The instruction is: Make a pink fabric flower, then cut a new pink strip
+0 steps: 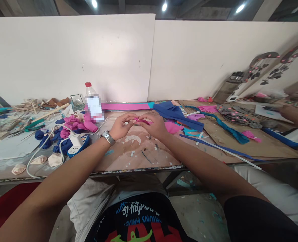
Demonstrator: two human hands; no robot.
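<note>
Both of my hands meet over the middle of the table, pinching a piece of pink fabric between them. My left hand, with a metal watch at the wrist, closes thumb and fingers on the fabric's left end. From the other side my right hand grips it too, its fingers curled over the strip. A wider pink fabric piece lies beside my right hand; whether it joins the held piece I cannot tell. Blue fabric is spread just behind that hand. Rolled pink fabric pieces are heaped to the left.
A red-capped bottle stands behind a blue power strip with a white cable. Green-handled pliers and wood scraps lie left. At right are a teal fabric strip, a long white stick and another person's hand.
</note>
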